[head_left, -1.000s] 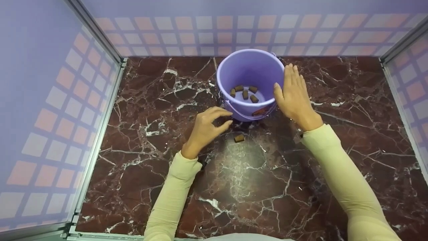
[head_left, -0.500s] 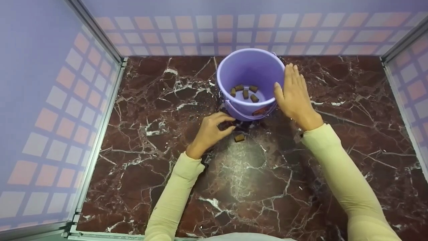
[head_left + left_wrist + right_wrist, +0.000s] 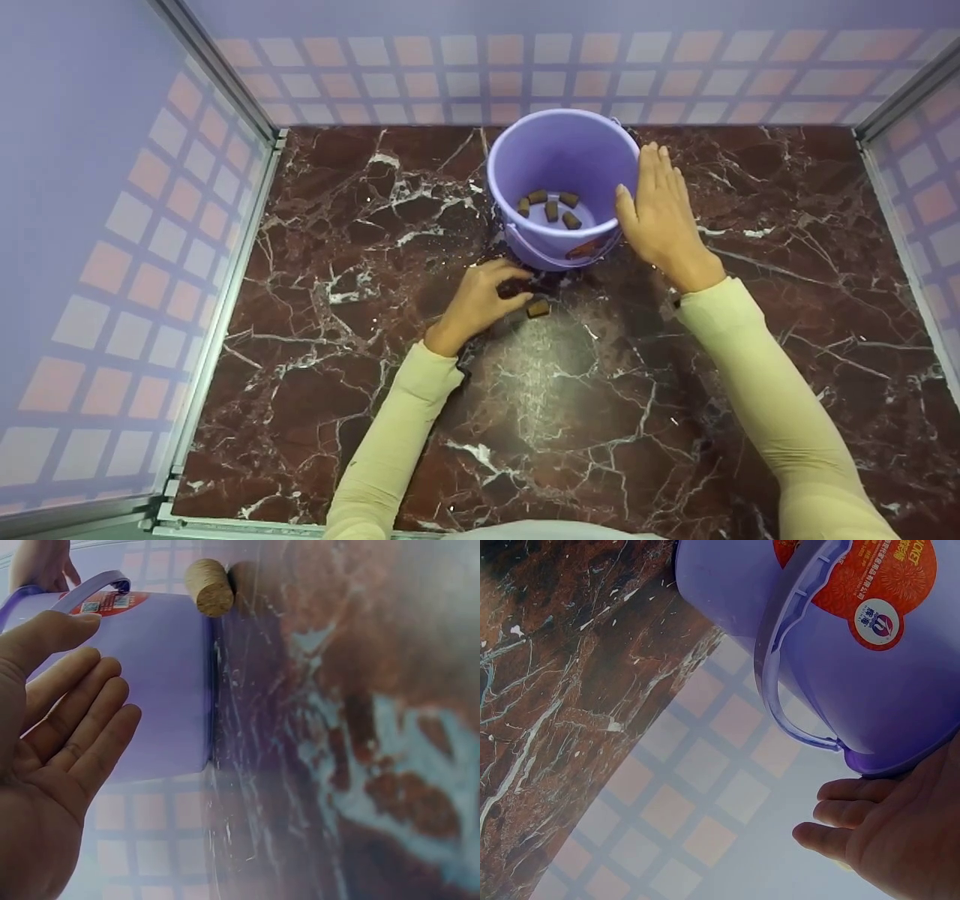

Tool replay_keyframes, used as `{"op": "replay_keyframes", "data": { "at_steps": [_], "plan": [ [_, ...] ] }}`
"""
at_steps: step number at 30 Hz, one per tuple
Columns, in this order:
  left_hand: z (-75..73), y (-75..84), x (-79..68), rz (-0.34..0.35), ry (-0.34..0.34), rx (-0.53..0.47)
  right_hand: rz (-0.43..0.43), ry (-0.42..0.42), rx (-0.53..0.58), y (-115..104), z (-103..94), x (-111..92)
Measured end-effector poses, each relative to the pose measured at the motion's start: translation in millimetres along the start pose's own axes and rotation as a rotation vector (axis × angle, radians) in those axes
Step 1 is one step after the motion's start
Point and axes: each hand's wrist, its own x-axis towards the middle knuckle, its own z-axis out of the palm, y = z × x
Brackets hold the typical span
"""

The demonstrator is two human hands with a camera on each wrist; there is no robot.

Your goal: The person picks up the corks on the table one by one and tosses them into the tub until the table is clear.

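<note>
A purple bucket [image 3: 510, 161] with several brown corks [image 3: 551, 211] on its bottom stands upright near the back wall. One more cork [image 3: 538, 308] lies on the table in front of it; in the left wrist view this cork [image 3: 210, 589] shows its grainy end. Close beside that cork is my left hand [image 3: 482, 300], thumb and bent fingers apart, with nothing between them. My right hand [image 3: 664, 217] rests on the bucket's right rim, fingers straight and thumb at the rim. In the right wrist view, the right hand [image 3: 907, 829] shows straight fingers against the rim.
The brown marbled table [image 3: 337, 420] has a metal frame [image 3: 217, 352] at its left edge. Purple panels with pink and white squares rise at the back [image 3: 457, 71], left and right. The bucket's handle [image 3: 547, 259] hangs down at the front.
My left hand has moved slightly right and toward me, from beside the bucket to beside the loose cork. The right hand, bucket and corks have stayed put.
</note>
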Motion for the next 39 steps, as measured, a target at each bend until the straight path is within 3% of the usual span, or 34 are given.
{"op": "replay_keyframes", "data": {
  "at_steps": [25,39],
  "plan": [
    [16.7,-5.2,-2.7,-0.064,-0.151,0.009,0.000,0.012,0.006,1,2.5,-1],
    [20.6,-0.7,2.4,-0.123,-0.299,0.086,-0.003,0.015,0.022,1,1.9,1]
  ]
}}
